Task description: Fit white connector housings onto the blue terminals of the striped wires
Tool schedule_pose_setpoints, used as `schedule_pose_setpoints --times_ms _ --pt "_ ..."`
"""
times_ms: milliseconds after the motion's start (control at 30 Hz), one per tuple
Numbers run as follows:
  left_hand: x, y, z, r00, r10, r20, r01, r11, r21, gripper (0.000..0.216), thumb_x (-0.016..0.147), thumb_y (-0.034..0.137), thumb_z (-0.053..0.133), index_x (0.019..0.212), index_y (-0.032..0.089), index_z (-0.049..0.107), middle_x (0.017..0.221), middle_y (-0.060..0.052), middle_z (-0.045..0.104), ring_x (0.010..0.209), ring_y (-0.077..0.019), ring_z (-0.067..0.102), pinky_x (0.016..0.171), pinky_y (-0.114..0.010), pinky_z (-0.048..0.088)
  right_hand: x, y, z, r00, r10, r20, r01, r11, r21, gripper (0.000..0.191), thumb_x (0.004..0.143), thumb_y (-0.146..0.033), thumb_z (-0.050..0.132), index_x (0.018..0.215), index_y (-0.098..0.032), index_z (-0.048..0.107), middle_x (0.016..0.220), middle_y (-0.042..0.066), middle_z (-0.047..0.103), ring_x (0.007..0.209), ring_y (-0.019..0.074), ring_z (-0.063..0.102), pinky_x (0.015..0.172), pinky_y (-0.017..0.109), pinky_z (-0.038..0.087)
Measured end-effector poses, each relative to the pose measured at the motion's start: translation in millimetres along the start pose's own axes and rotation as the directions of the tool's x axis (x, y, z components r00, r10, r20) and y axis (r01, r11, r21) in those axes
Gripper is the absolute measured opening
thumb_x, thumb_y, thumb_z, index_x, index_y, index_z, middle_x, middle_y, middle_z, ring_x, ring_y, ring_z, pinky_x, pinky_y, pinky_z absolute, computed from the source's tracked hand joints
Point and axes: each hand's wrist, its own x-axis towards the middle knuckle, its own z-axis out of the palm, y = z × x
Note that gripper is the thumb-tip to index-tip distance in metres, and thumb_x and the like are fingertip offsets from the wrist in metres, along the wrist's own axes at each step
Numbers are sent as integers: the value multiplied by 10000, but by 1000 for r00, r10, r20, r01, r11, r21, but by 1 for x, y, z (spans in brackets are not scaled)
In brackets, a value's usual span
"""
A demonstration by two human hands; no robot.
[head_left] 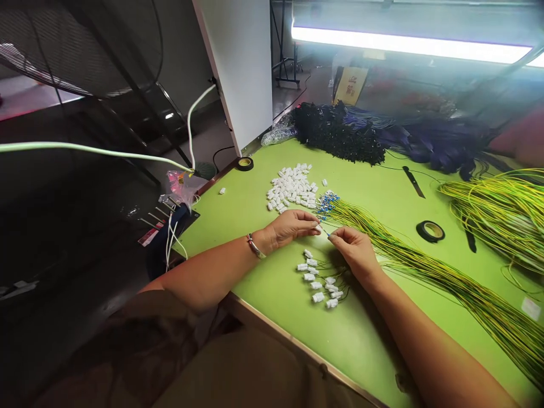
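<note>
My left hand (293, 225), with a bracelet on the wrist, pinches a small white connector (318, 228) at its fingertips. My right hand (355, 249) pinches the blue-tipped end of a thin yellow-green wire (326, 232) just beside that connector. The wire comes from a long bundle of yellow-green wires (425, 266) lying across the green table (263, 272). A pile of loose white connectors (293, 190) lies just beyond my left hand. Several connectors fitted on wires (319, 280) lie below my hands.
Two rolls of black tape (430, 230) (245, 164) lie on the table, with a black blade (413, 181) between them. A second wire bundle (501, 209) sits right; black and purple wire heaps (340, 133) lie at the back. A fan (80, 51) stands left.
</note>
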Motion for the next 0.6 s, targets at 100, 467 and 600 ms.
schedule_pose_setpoints --times_ms 100,467,600 --pt "2 0 0 1000 19 -5 -19 1000 -11 363 519 203 895 795 66 702 799 -63 708 745 -118 671 847 -293 498 0 -1 1 1000 -20 15 20 999 -29 215 700 -366 644 612 -174 605 551 -13 521 525 107 407 512 250 337" --pt "3 -2 -3 998 52 46 -53 998 21 362 516 196 889 814 84 716 803 -56 704 751 -105 646 811 -272 480 -2 -1 3 997 -71 13 72 992 -102 206 713 -355 623 607 -182 592 522 -15 504 502 105 401 485 243 326" --pt "3 -2 -2 996 79 49 -81 995 52 356 520 195 884 817 87 720 794 -59 707 743 -106 639 790 -268 485 -2 0 2 997 -75 -4 74 990 -123 206 713 -355 620 609 -180 594 521 -16 498 497 107 400 486 246 332"
